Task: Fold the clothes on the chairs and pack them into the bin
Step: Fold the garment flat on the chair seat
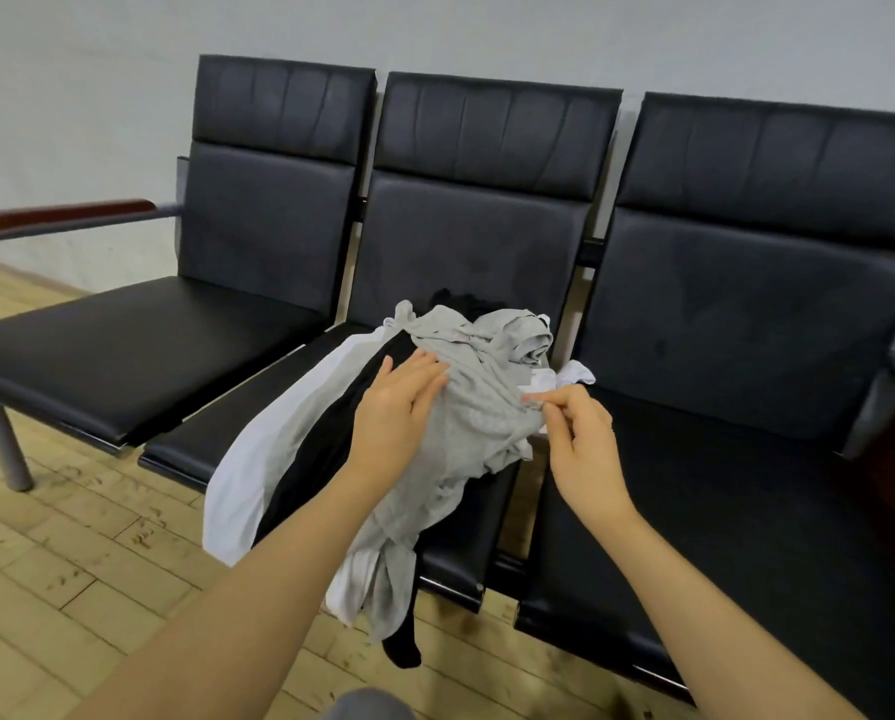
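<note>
Barely begun. Crumpled heap of grey, white and black clothes (435, 407) on the middle black padded chair (466, 241), nothing folded. Left hand (398, 402) rests flat, fingers straight; right hand (575, 428), at its 3 o'clock, pinches grey fabric. No bin visible.

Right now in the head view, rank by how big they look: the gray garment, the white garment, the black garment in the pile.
1. gray garment, on top, spilling off the middle chair.
2 and 3. white garment and black garment: both mostly buried, too close to rank.
Left hand rests on the gray; right hand pinches it.
</note>
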Demonstrator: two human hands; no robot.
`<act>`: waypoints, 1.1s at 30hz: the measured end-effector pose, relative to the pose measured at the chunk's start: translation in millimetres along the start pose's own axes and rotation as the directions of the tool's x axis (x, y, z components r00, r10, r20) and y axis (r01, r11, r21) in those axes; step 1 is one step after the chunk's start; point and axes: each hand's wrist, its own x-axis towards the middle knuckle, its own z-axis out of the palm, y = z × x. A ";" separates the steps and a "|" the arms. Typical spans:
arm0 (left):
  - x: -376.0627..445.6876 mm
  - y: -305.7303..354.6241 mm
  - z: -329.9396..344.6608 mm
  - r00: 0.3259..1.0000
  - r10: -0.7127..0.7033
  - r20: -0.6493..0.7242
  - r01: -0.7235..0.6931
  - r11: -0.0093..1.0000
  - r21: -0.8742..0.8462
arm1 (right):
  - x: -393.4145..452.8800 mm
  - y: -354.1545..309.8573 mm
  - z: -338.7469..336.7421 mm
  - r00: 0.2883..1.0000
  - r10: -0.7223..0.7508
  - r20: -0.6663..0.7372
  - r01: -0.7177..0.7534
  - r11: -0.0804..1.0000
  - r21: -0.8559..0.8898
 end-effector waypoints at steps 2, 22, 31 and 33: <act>-2.5 15.4 -5.0 1.000 -0.030 0.008 0.030 0.997 -0.068 | -1.7 -13.7 -11.4 1.000 -0.007 0.003 0.007 1.000 0.004; -23.8 -39.7 50.4 0.989 -0.041 0.143 -0.055 0.792 0.608 | -1.9 71.3 15.2 0.953 0.286 0.103 -0.270 0.952 -0.146; 30.3 -81.9 95.3 0.922 -0.240 0.303 -0.018 0.757 0.653 | 44.9 119.8 67.6 0.928 0.370 0.033 -0.352 0.905 -0.239; 28.5 -83.7 99.9 0.915 -0.231 0.329 0.002 0.821 0.571 | 40.2 123.4 72.7 0.945 0.328 0.009 -0.323 0.934 -0.150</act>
